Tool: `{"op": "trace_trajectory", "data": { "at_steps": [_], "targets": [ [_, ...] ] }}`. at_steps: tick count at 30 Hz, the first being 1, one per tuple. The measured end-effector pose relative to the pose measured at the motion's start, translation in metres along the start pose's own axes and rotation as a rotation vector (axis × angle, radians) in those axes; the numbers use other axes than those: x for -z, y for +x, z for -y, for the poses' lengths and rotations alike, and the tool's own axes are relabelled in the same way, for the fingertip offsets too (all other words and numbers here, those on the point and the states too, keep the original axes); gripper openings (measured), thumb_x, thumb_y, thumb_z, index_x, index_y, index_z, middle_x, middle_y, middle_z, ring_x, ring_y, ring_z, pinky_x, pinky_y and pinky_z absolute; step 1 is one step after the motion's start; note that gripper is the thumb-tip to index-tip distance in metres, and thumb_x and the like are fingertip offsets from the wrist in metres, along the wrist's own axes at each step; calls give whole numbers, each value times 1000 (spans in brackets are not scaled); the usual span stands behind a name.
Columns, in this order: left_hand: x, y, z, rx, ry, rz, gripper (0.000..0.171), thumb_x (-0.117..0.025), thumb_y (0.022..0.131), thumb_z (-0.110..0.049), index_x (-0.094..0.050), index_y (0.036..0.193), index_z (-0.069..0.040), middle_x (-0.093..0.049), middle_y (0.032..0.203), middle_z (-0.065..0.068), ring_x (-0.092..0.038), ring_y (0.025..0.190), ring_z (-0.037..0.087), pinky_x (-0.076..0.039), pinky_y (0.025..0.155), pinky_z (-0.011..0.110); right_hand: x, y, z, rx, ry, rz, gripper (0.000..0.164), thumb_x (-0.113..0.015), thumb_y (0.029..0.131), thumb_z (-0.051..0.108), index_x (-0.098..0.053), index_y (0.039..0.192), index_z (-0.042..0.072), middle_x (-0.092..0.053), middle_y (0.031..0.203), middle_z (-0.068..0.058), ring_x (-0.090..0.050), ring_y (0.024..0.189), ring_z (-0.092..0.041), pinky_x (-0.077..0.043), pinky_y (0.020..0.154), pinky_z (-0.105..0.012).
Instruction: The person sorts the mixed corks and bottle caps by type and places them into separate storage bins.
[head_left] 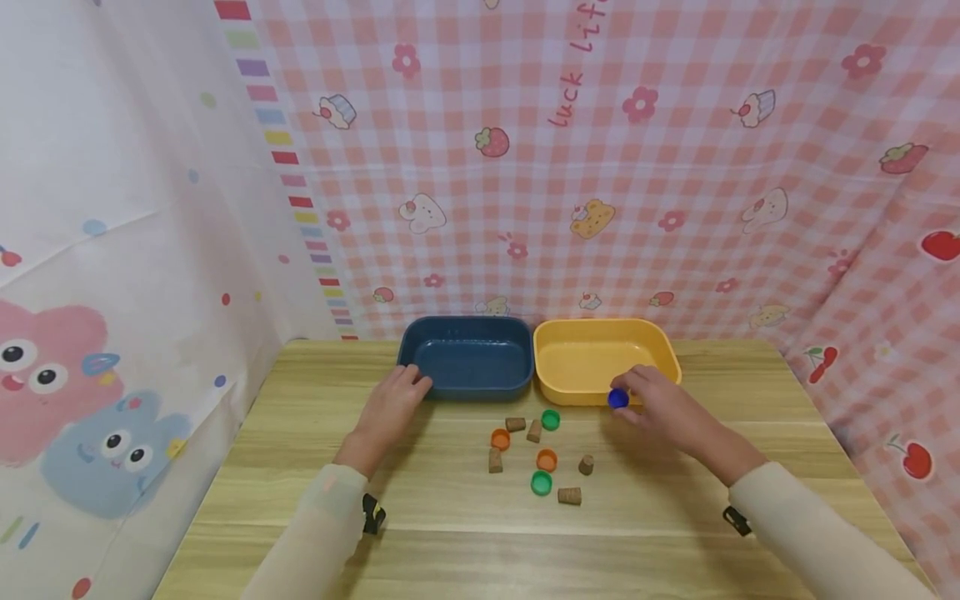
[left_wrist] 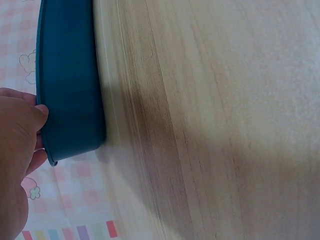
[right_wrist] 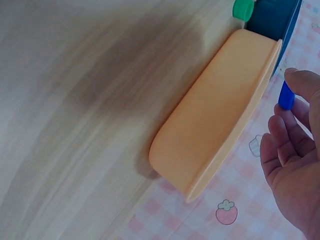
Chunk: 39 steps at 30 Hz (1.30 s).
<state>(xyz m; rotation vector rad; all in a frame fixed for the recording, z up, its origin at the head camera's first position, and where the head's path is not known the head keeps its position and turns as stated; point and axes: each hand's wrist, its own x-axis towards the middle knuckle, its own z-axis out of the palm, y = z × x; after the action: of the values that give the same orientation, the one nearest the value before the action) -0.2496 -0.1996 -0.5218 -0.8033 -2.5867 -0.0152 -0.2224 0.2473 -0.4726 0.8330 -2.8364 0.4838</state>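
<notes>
My right hand (head_left: 660,406) pinches a blue bottle cap (head_left: 618,398) between thumb and fingers, in front of the yellow bin (head_left: 551,390). In the right wrist view the blue cap (right_wrist: 286,96) is held edge-on, above the rim level of the yellow bin (right_wrist: 210,105). At the left, my left hand (head_left: 392,406) grips the front left corner of the dark blue bin (head_left: 480,392). The left wrist view has the thumb of this hand (left_wrist: 17,130) on the outside of the blue bin's rim (left_wrist: 70,90), with fingers reaching behind it.
Before the bins lie two green caps (head_left: 551,419), two orange caps (head_left: 547,460) and several corks (head_left: 569,496), some upright and some on their sides. Both bins stand side by side at the back edge of the wooden table (head_left: 450,550), against a pink checked cloth (head_left: 525,183).
</notes>
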Motion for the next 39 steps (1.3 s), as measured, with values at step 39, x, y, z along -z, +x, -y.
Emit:
{"op": "trace_trajectory", "data": {
  "at_steps": [39],
  "targets": [
    [1, 0, 0, -10, -8, -20, 24, -74, 87, 10, -72, 105, -5, -62, 96, 11, -55, 85, 27, -54, 78, 39, 6, 35, -48, -192, 58, 107, 36, -78, 93, 18, -64, 117, -5, -67, 111, -20, -65, 102, -36, -56, 92, -54]
  ]
}}
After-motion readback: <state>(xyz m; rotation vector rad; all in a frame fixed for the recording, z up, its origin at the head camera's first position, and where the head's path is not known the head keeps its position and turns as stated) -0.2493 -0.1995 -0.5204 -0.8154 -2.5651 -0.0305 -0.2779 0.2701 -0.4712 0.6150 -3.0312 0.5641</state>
